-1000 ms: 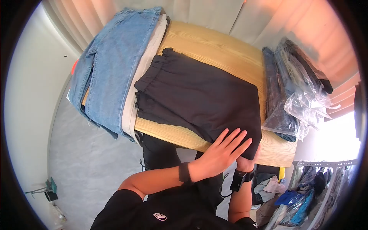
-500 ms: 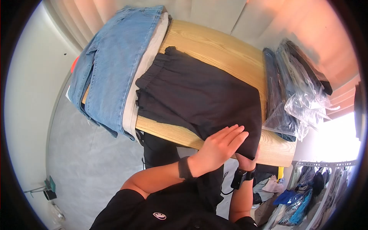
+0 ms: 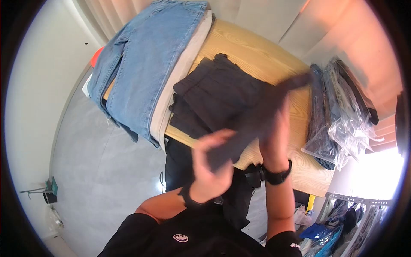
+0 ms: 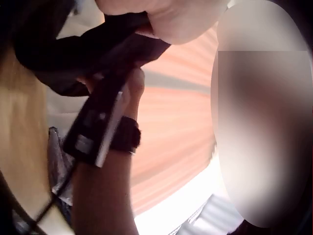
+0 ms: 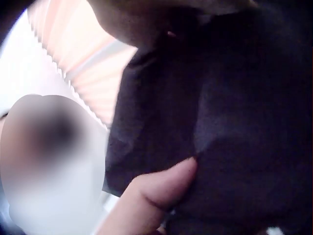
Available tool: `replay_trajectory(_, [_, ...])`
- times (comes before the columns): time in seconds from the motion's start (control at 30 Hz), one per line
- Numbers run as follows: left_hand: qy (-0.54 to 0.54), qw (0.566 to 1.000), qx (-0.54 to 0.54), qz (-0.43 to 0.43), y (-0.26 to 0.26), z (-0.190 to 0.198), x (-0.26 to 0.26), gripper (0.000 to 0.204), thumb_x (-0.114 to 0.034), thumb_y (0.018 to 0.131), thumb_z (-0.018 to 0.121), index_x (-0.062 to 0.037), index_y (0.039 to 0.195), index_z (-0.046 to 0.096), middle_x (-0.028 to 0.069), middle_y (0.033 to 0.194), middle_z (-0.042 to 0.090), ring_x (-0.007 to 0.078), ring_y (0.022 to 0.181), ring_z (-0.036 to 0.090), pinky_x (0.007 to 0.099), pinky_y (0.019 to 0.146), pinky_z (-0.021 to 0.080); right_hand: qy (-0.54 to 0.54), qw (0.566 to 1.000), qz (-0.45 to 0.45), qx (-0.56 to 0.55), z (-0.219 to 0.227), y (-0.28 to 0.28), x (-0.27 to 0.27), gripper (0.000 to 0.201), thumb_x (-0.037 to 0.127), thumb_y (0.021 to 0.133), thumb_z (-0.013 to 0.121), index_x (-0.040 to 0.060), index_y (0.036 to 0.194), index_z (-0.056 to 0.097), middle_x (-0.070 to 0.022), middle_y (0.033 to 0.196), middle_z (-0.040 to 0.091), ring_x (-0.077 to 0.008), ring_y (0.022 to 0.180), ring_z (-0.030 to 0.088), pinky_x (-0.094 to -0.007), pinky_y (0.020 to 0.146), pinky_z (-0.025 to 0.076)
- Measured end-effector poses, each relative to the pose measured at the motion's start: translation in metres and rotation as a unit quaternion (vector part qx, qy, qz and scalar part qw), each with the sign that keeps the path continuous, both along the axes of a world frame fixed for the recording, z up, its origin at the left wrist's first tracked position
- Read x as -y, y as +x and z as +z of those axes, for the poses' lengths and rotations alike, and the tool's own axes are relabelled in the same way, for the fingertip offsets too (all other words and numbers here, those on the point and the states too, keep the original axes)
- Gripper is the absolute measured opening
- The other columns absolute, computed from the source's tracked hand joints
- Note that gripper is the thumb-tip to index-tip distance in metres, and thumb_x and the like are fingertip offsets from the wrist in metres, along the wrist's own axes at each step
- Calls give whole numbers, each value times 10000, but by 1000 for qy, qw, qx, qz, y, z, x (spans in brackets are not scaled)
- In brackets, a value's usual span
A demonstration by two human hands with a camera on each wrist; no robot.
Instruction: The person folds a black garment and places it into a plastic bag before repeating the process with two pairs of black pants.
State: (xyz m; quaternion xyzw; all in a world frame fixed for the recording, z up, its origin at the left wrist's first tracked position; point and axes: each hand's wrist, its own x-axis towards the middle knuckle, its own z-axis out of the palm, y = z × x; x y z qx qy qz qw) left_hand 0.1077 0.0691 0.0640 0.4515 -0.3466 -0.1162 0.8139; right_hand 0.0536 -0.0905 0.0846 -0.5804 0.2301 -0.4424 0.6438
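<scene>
A black garment with an elastic waistband lies on the wooden table. Its near end is lifted off the table as a blurred strip held between both hands. My left hand grips the lower end of that strip near the table's front edge. My right hand, with a black watch on its wrist, holds the upper part. In the left wrist view the black fabric hangs from my left hand. The right wrist view is filled with the dark cloth, my thumb pressed against it.
Folded blue jeans over a pale garment hang across the table's left end. A stack of clothes in clear plastic bags sits at the right end. Grey floor lies to the left, and more clothes hang at the lower right.
The left hand lay flat on the garment's near corner before. Now both hands have lifted that end up and are swinging it over the rest. The head view has shifted.
</scene>
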Motion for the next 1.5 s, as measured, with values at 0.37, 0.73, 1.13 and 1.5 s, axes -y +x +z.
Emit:
replay_trajectory(0.37, [131, 950, -282, 33, 95, -40, -26, 525, 34, 934, 593, 14, 1422, 400, 119, 1425, 497, 228, 1281, 502, 359, 1090, 397, -376, 878, 89, -281, -26, 84, 70, 531, 160, 812, 742, 54, 1305, 576, -183, 1372, 550, -360, 1346, 461, -435, 1143, 350])
replay_trajectory(0.73, [228, 970, -73, 30, 161, -44, -14, 510, -6, 956, 609, 2, 1429, 417, 143, 1401, 524, 216, 1276, 505, 344, 1116, 369, -268, 857, -6, -440, -40, 25, 122, 409, 313, 962, 643, -19, 1195, 592, -217, 1060, 685, -339, 947, 662, -379, 820, 499])
replay_trajectory(1.13, [443, 884, 125, 84, 56, -36, -67, 282, -143, 856, 759, -31, 1071, 614, 82, 900, 685, 193, 813, 653, 311, 699, 480, 50, 970, -101, -218, -42, -113, -42, 410, 92, 950, 677, -20, 1294, 484, -93, 1109, 655, -130, 971, 612, -262, 854, 490])
replay_trajectory(1.5, [414, 830, 278, 251, 61, -54, -24, 351, -97, 884, 707, 11, 1189, 569, 127, 995, 644, 267, 925, 613, 391, 830, 484, -2, 973, -210, -95, -74, -92, -102, 368, 67, 957, 646, -31, 1269, 476, -97, 1184, 600, -151, 1076, 561, -297, 975, 427])
